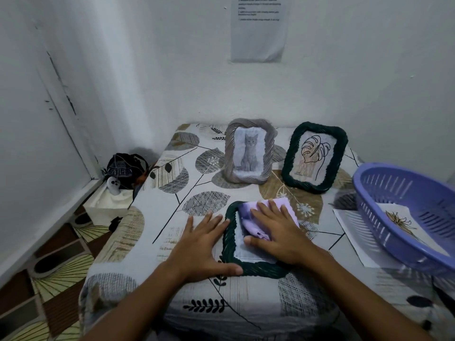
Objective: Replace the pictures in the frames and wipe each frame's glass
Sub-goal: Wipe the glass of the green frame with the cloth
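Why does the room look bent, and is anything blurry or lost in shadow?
Head view: the wide lens bows the walls and stretches the purple basket at the edge; light is dim and bluish, flat, no glare; the wall notice is too soft to read; hands over the lying frame are fairly sharp.

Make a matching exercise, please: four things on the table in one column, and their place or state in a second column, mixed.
Things:
1. grey frame with cat picture
2. dark green frame with leaf drawing
3. lilac cloth
4. purple basket

States:
A. pressed under the right hand on the flat frame
B. standing upright, left of the other standing frame
C. tilted at the table's right edge, a flower drawing inside
D. standing, leaning back, right of the cat

Pairs: 1-B, 2-D, 3-A, 4-C
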